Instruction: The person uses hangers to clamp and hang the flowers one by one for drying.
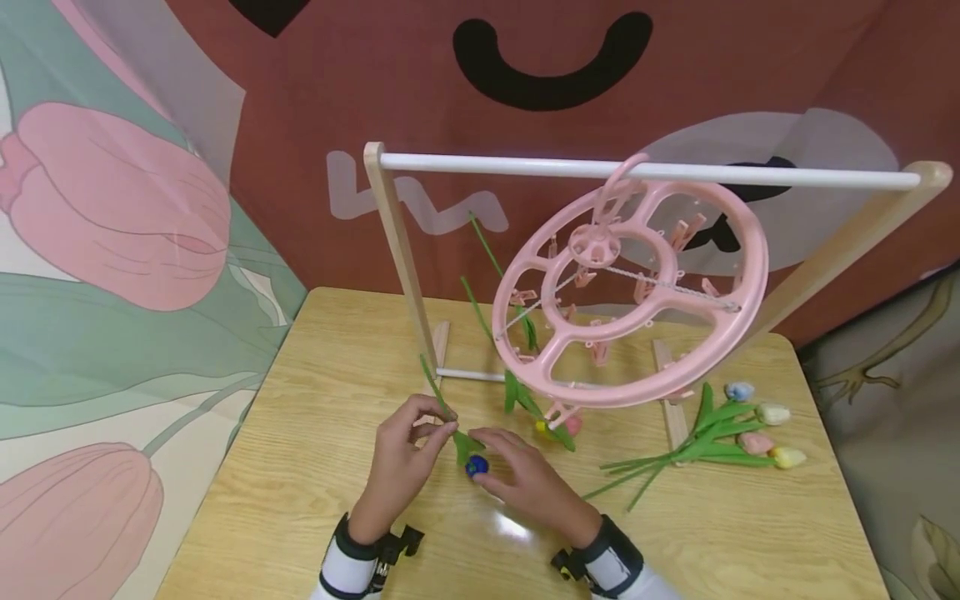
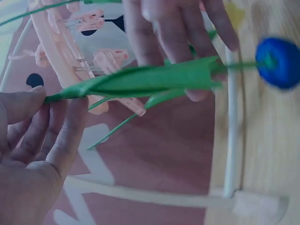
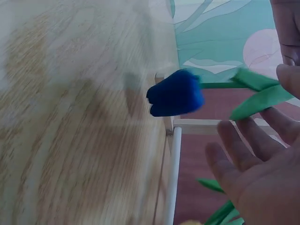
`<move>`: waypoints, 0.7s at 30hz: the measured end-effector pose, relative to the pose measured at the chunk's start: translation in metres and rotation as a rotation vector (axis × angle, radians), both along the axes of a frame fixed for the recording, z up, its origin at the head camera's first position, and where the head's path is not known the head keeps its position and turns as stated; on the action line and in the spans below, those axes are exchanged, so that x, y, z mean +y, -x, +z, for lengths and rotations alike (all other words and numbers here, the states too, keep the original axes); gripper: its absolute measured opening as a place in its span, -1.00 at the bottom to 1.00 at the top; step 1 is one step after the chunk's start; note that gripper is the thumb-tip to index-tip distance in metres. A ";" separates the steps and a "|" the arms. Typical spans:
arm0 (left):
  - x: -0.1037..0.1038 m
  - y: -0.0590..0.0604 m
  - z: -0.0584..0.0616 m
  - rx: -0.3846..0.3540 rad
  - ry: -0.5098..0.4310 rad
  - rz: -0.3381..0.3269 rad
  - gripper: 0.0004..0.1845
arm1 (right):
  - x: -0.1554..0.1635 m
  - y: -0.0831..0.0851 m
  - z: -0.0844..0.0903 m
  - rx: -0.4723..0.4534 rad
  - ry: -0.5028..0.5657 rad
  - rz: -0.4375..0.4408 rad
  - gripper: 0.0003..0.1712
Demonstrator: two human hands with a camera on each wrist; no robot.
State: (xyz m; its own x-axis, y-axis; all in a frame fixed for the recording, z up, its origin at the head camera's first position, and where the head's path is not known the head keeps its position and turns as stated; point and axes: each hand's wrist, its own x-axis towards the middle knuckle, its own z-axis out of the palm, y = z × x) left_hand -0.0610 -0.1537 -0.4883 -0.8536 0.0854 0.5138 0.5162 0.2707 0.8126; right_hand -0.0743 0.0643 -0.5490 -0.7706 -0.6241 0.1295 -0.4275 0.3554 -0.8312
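Note:
An artificial blue tulip (image 1: pixel 476 466) hangs head down over the table, its green leaves (image 2: pixel 154 78) lying along the stem. My left hand (image 1: pixel 408 450) pinches its stem between thumb and fingertips, above the leaves. Beside the leaves is my right hand (image 1: pixel 531 485), its fingers extended and loosely spread; in the right wrist view the fingertips (image 3: pixel 227 129) reach the leaf edge, though contact is hard to tell. Just beyond the hands, a round pink clip hanger (image 1: pixel 723 333) with small clothespins hangs from a white rod (image 1: pixel 495 166).
Wooden posts (image 1: pixel 401 258) hold up the rod. Below the hanger, a pink flower (image 1: pixel 573 423) and a yellow one (image 1: pixel 542 427) show among green leaves and stems. Several pastel tulips (image 1: pixel 738 425) lie on the table (image 1: pixel 300 500) at right. A printed cloth backs the table.

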 end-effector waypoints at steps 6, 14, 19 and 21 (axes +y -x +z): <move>0.008 -0.003 -0.010 -0.160 -0.316 -0.058 -0.77 | 0.005 0.001 -0.006 -0.040 0.010 -0.095 -0.61; 0.012 -0.006 -0.016 -0.194 -0.493 -0.021 -0.78 | 0.028 -0.001 -0.009 -0.073 0.030 -0.203 -0.82; 0.015 -0.006 -0.018 -0.220 -0.539 -0.060 -0.76 | 0.042 -0.006 -0.009 0.018 0.072 -0.248 -0.90; 0.018 -0.007 -0.022 -0.227 -0.562 -0.104 -0.73 | 0.047 -0.009 -0.008 0.036 0.090 -0.256 -0.89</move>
State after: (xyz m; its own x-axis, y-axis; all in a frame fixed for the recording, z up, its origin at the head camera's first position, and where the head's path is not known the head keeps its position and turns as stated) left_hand -0.0536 -0.1356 -0.5104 -0.9488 -0.0568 0.3108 0.3142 -0.2739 0.9090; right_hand -0.0656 0.1113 -0.5572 -0.8958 -0.3940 0.2056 -0.3627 0.3808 -0.8505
